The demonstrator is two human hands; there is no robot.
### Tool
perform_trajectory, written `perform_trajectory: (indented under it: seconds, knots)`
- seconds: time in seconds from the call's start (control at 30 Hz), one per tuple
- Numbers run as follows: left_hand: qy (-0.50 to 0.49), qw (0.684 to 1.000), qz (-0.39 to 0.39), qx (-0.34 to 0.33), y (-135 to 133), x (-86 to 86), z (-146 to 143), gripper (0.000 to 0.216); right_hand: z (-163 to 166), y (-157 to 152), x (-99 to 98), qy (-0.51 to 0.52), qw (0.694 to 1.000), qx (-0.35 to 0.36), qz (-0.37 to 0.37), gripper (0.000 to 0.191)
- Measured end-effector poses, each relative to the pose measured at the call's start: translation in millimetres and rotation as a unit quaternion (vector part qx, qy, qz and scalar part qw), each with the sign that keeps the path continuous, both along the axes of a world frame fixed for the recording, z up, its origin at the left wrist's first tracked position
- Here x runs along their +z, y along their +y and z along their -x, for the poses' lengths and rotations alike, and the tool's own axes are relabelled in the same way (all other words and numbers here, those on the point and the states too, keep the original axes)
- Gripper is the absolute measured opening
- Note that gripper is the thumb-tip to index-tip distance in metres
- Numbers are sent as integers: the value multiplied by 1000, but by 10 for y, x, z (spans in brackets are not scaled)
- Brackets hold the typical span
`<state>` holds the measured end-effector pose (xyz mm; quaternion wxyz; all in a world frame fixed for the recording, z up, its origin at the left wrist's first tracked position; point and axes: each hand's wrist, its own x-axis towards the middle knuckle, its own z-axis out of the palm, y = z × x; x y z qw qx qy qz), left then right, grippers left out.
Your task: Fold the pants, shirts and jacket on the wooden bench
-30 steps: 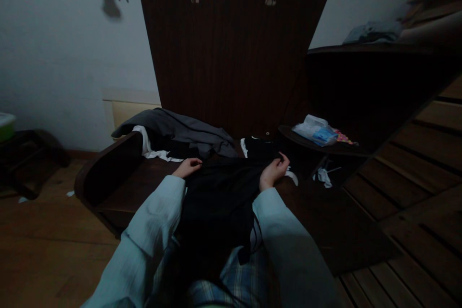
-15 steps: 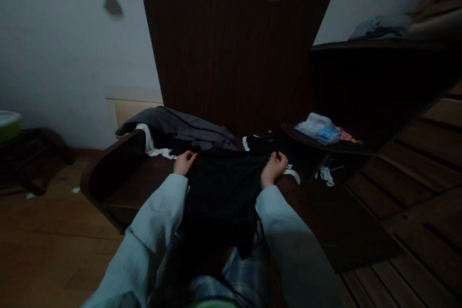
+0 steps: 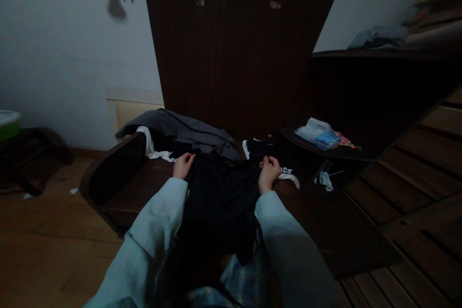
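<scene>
A black garment (image 3: 220,202) hangs spread between my two hands in front of my lap; its exact kind is hard to make out in the dim light. My left hand (image 3: 183,165) pinches its upper left corner, thumb and fingers pressed together. At the opposite upper corner, my right hand (image 3: 269,172) grips the cloth the same way. The top edge dips between the hands, and the lower part drapes down toward my plaid-covered legs (image 3: 241,281). Just beyond my right hand lies a black and white garment (image 3: 262,148) with white lettering.
A grey cloth (image 3: 180,127) is heaped at the back of the dark wooden bench (image 3: 130,187), over white fabric (image 3: 155,152). To the right, a shelf (image 3: 306,142) bears a plastic packet (image 3: 319,133). Far left stands a low stool (image 3: 39,149) with a green container (image 3: 9,125).
My right hand has moved slightly left, nearer my left hand, and the garment's top edge sags more. Both hands keep their hold. The view has shifted slightly.
</scene>
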<state>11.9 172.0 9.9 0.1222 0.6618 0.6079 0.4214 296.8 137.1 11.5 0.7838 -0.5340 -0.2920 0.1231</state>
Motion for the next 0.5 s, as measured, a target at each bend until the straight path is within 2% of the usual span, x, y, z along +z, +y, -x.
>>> perform_trajectory:
  seconds: [0.27, 0.5]
  knots:
    - [-5, 1000, -9, -21, 4, -24, -49, 28, 22, -62, 18, -54, 997, -16, 47, 34]
    - [-1, 999, -3, -48, -4, -5, -53, 28, 37, 17, -64, -21, 996, 41, 74, 34]
